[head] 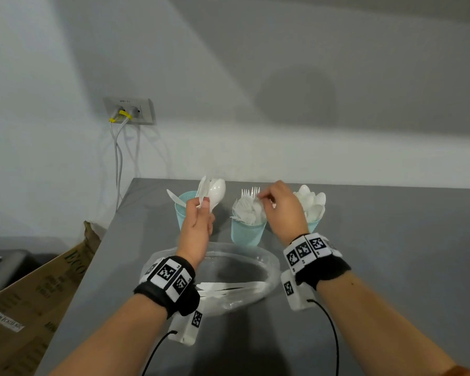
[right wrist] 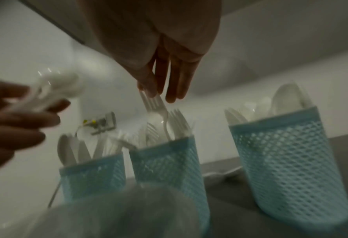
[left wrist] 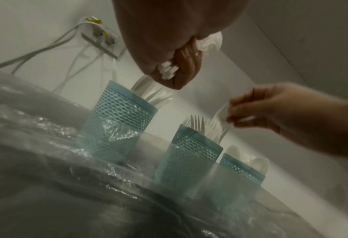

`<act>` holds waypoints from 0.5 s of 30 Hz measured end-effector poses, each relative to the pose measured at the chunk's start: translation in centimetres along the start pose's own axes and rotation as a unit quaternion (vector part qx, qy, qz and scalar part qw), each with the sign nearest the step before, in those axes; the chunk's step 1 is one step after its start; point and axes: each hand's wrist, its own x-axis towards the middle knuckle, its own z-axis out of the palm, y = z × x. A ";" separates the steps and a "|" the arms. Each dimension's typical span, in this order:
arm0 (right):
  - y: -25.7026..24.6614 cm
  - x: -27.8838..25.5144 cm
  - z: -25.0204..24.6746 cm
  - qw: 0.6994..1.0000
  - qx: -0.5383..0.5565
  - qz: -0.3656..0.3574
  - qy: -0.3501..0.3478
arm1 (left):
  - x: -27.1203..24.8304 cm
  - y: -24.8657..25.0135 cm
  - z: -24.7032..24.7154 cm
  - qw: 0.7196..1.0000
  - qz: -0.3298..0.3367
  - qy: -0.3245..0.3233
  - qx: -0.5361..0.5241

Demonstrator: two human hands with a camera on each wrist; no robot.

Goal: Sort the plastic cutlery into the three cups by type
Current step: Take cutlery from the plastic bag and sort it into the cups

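On the grey table (head: 364,267), which is set against a white wall (head: 228,77), a crumpled clear plastic bag (head: 266,263) is laid nearest the person, and several white cutlery pieces (head: 234,287) are seen lying inside it. To the left of the table, a brown cardboard box (head: 38,294) is visible, and a wall socket (head: 130,111) with two grey cables is mounted above it. Behind the bag, three blue mesh cups are arranged in a row. The left cup (head: 181,213) is loaded with knives, the middle cup (head: 247,232) with forks standing tines up, and the right cup (head: 314,225) with spoons. The left hand (head: 198,223) is raised in front of the left cup, with its fingers and thumb curled round a mixed bundle of cutlery (head: 212,194); a spoon bowl is presented at the front of that bundle. The right hand (head: 280,207) is held over the middle cup, between it and the right cup. In the right wrist view, a single white fork (right wrist: 156,104) is pinched at its tines by the thumb and fingertips (right wrist: 148,87) of that hand, and its handle is directed down into the middle cup among the other forks. A black band with square printed markers is worn on each wrist.
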 end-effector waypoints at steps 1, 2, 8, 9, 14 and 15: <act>0.5 -0.3 0.4 0.999 -0.028 0.005 -0.015 | 0.0 0.3 -0.3 0.999 -0.017 0.000 -0.030; 0.9 -0.5 0.6 0.998 -0.059 0.003 -0.022 | 0.1 0.5 -0.6 0.998 -0.033 -0.007 -0.057; 0.3 -1.2 0.5 0.987 -0.161 -0.009 -0.020 | 0.3 1.2 -1.2 0.982 -0.078 -0.075 -0.157; -0.1 -1.3 0.4 0.992 -0.124 -0.022 -0.022 | 0.3 1.2 -1.0 0.978 -0.082 -0.089 -0.172; -1.6 -2.3 0.1 0.992 0.061 -0.049 -0.102 | -0.3 2.2 2.1 0.976 -0.087 -0.162 -0.118; -1.7 -2.3 0.2 0.991 0.069 -0.040 -0.106 | -0.6 2.4 3.0 0.979 -0.078 -0.171 -0.081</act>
